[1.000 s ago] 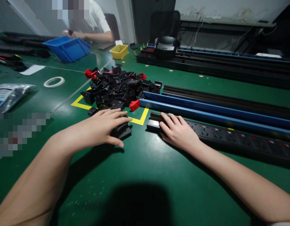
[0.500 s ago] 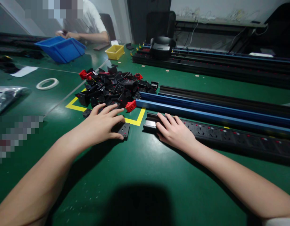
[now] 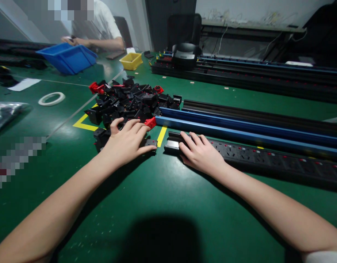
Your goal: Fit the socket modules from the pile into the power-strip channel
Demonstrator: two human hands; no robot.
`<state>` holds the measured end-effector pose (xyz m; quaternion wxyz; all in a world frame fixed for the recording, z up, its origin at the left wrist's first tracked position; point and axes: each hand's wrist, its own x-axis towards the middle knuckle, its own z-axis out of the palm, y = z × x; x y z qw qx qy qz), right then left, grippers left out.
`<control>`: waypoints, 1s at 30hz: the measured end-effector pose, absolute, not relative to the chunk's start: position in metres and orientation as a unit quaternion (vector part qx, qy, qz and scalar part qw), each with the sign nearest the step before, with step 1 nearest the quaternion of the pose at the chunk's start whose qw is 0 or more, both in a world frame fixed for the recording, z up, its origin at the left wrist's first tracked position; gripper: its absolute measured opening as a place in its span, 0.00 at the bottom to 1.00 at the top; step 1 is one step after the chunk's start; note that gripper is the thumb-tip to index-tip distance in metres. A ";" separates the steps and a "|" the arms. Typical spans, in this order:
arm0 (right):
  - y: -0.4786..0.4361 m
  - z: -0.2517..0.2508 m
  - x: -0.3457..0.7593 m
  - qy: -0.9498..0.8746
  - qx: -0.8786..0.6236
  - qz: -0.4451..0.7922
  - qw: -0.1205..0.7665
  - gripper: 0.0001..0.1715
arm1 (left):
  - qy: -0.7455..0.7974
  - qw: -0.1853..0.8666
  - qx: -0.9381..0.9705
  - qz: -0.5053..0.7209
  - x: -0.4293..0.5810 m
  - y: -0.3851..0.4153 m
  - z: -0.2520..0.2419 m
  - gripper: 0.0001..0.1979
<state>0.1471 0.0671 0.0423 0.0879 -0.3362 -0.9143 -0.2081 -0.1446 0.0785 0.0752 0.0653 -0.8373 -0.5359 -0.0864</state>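
Note:
My left hand point(image 3: 124, 146) is palm down over a black socket module point(image 3: 151, 143), with the thumb along its near side and the fingers over its far side. The palm hides most of the module. Another black piece point(image 3: 99, 138) lies just left of this hand. My right hand point(image 3: 202, 151) is wrapped over the left end of a long black power strip point(image 3: 258, 157), fingers across the top and thumb on the near side. Bare metal channel point(image 3: 172, 143) shows at that end, and a row of sockets with red dots runs off to the right.
Beyond my left hand is a heap of black modules point(image 3: 130, 98) with red pieces point(image 3: 150, 123), inside yellow tape point(image 3: 162, 136). Blue rails point(image 3: 239, 128) lie behind the strip. A blue bin point(image 3: 69, 58), yellow tray point(image 3: 131, 61) and tape roll point(image 3: 51, 99) are farther left. A person point(image 3: 102, 25) sits opposite.
My left hand has moved right and slightly away from me, and the socket module with it, closer to the strip's end. My right hand stays on the strip.

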 end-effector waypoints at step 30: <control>0.067 0.043 0.147 -0.915 -0.337 -0.202 0.090 0.18 | -0.587 0.114 -0.797 -0.087 -0.104 0.055 0.044 0.31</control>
